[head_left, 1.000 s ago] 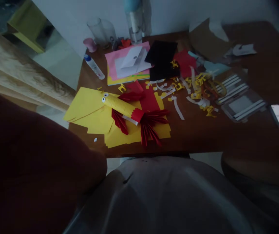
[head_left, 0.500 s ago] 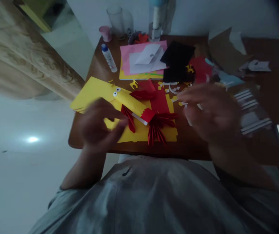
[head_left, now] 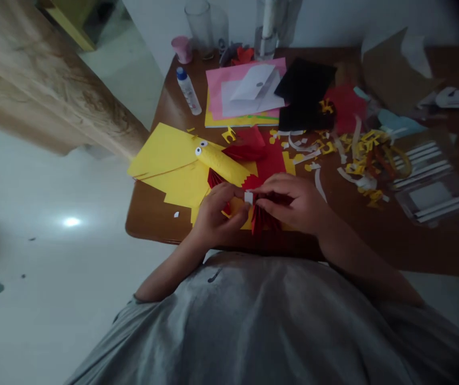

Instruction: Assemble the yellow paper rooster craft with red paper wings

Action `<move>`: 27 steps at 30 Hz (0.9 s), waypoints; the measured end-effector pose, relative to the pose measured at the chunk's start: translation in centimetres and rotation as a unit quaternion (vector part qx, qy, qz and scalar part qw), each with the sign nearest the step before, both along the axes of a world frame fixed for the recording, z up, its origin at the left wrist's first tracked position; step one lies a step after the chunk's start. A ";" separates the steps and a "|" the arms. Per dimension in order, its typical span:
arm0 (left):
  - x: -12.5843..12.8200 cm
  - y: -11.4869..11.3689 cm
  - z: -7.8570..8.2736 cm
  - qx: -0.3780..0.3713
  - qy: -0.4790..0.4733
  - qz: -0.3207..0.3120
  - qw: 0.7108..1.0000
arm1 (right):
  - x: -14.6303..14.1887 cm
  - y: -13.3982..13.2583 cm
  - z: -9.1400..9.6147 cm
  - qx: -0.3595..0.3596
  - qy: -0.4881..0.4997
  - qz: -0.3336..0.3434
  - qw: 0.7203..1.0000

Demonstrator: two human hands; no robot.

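Observation:
My left hand point(head_left: 222, 211) and my right hand point(head_left: 295, 200) meet over the front of the table, thumb and fingertips of each pinched on a small white paper piece point(head_left: 248, 198). Just beyond them lies a yellow paper tube point(head_left: 227, 164) with two googly eyes point(head_left: 199, 149) at its far left end and a jagged red paper band point(head_left: 249, 183) at the near end. A pleated red paper fan point(head_left: 266, 218) spreads under my right hand, partly hidden by it. Another pleated red piece point(head_left: 216, 179) shows beside my left hand.
Yellow paper sheets point(head_left: 165, 155) lie under the tube. A glue bottle point(head_left: 189, 91), pink and white papers point(head_left: 245, 93) and black sheets point(head_left: 307, 91) are behind. Scissors with orange handles point(head_left: 399, 160) sit among yellow and white scraps at right. A small white scrap point(head_left: 176, 214) is at front left.
Both hands have come together over the near end of the tube, left moving right and right moving left, and now hold the white piece between them. The camera view has shifted slightly.

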State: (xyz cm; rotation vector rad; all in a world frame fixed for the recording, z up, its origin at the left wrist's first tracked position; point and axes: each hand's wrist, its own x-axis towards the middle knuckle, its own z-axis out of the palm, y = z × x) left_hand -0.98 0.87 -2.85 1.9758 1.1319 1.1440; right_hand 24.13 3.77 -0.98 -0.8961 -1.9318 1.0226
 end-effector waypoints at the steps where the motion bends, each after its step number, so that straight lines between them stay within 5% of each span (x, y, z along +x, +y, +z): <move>1: 0.2 -0.3 0.8 -0.041 -0.040 -0.030 0.998 | -0.1 -0.3 0.4 -0.038 0.040 0.007 0.998; 4: 1.1 -1.1 2.9 -0.128 -0.121 -0.092 0.980 | -0.2 -1.5 1.5 -0.140 0.131 -0.006 0.981; 8: 2.6 -1.6 4.2 -0.110 -0.133 -0.079 0.982 | 0.5 -2.7 2.6 -0.181 0.169 -0.055 0.967; 13: 3.8 -1.7 4.2 -0.134 -0.126 -0.057 0.981 | 1.6 -3.3 2.4 -0.159 0.144 -0.084 0.973; 19: 4.1 -1.8 4.2 -0.218 -0.179 -0.140 0.949 | 2.8 -2.2 0.1 -0.196 0.225 -0.152 0.942; 27: 4.0 -1.7 3.6 -0.191 -0.154 -0.137 0.960 | 4.0 -1.3 -0.6 -0.218 0.281 -0.167 0.920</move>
